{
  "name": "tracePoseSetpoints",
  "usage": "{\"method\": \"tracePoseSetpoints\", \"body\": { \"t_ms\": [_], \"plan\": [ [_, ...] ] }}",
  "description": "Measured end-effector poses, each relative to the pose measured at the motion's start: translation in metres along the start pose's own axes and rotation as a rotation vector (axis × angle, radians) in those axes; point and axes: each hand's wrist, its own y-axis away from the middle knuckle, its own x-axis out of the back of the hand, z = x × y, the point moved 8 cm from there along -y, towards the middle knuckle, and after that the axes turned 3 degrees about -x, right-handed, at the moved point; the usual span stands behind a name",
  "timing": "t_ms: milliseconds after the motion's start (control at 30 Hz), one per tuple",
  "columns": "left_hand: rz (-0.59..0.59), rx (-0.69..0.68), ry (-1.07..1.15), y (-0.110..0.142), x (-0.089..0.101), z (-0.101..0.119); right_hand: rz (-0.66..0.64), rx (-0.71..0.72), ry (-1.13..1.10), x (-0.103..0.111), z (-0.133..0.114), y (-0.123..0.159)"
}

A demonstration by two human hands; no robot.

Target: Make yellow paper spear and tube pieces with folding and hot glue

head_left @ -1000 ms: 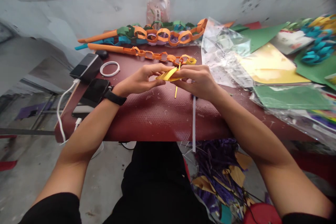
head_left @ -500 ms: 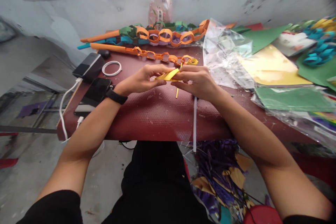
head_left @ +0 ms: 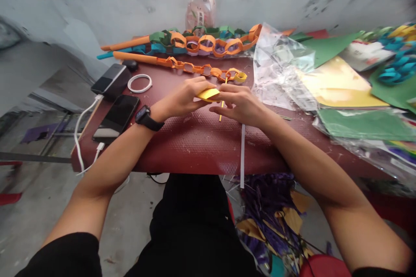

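Note:
My left hand (head_left: 186, 97) pinches a piece of folded or curled yellow paper (head_left: 208, 94) above the middle of the table. My right hand (head_left: 239, 101) is at the paper's right end, fingertips against or very near it, thumb stretched apart below. Under the right fingers a thin yellow strip (head_left: 221, 114) shows, partly hidden by them. Just beyond the hands, an orange paper chain (head_left: 188, 67) ends in a yellow link (head_left: 241, 77).
More paper chains (head_left: 208, 44) lie at the back before a bottle (head_left: 200, 8). To the left are a phone (head_left: 120, 112), a black box (head_left: 110, 81) and a white ring (head_left: 139, 82). Clear plastic (head_left: 273, 69) and coloured sheets (head_left: 341, 82) cover the right. A pale strip (head_left: 242, 156) overhangs the front edge.
The yellow paper has turned and now looks shorter and flatter. My left wrist has rolled, showing the watch face. My right thumb has moved away from the paper.

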Motion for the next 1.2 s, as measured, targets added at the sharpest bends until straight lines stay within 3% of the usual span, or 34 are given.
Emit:
{"method": "tracePoseSetpoints", "body": {
  "t_ms": [167, 300, 667, 900, 1033, 1200],
  "plan": [
    [-0.091, 0.077, -0.243, 0.0, -0.026, -0.003, -0.087, -0.003, -0.025, -0.012, -0.001, 0.001],
    [-0.122, 0.09, -0.287, -0.001, -0.032, 0.001, -0.12, -0.016, -0.053, -0.016, 0.0, 0.002],
    [-0.047, -0.008, -0.112, -0.002, -0.024, 0.003, -0.108, -0.008, -0.001, -0.013, -0.005, 0.001],
    [0.023, -0.045, -0.008, -0.002, -0.017, 0.003, -0.016, 0.091, 0.052, -0.003, -0.01, 0.001],
    [0.018, 0.013, 0.041, -0.002, -0.008, 0.005, 0.086, 0.156, 0.078, 0.006, -0.012, 0.003],
    [0.013, 0.007, 0.08, -0.001, -0.002, 0.004, 0.107, 0.18, 0.041, 0.01, -0.012, 0.005]
  ]
}}
